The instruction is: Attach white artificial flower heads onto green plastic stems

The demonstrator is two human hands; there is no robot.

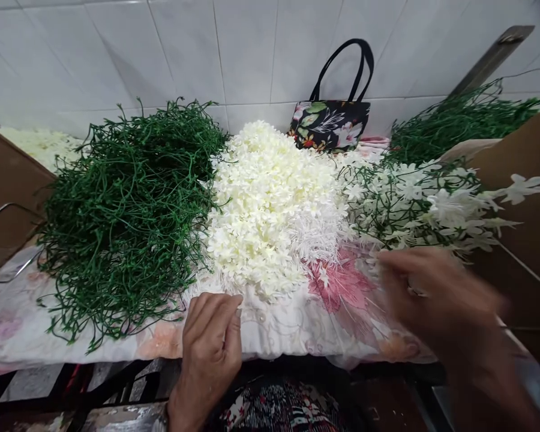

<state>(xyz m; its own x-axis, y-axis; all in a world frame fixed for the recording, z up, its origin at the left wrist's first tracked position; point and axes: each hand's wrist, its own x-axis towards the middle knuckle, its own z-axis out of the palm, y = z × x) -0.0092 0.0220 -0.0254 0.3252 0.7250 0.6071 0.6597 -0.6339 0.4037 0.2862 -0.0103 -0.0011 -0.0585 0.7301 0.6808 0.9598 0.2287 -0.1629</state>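
My left hand [212, 345] is at the table's front edge, below the flower heap, with its fingers curled in and the thumb against the forefinger. Whatever it may pinch is hidden. Smeared by motion, my right hand [436, 294] is at the right, just in front of a bunch of white flowers on green stems [414, 207]; its grip does not show. A heap of loose cream artificial petals [265, 204] fills the middle. Thin white stamen-like pieces [317, 237] lie at its lower right. Left of it rises a big tangle of green plastic stems [130, 222].
A floral cloth [279, 336] covers the table. A black flowered handbag [330, 123] stands against the tiled wall. Cardboard [9, 198] borders the left side, and a cardboard box [522, 162] the right. More green stems [432, 129] lie at the back right.
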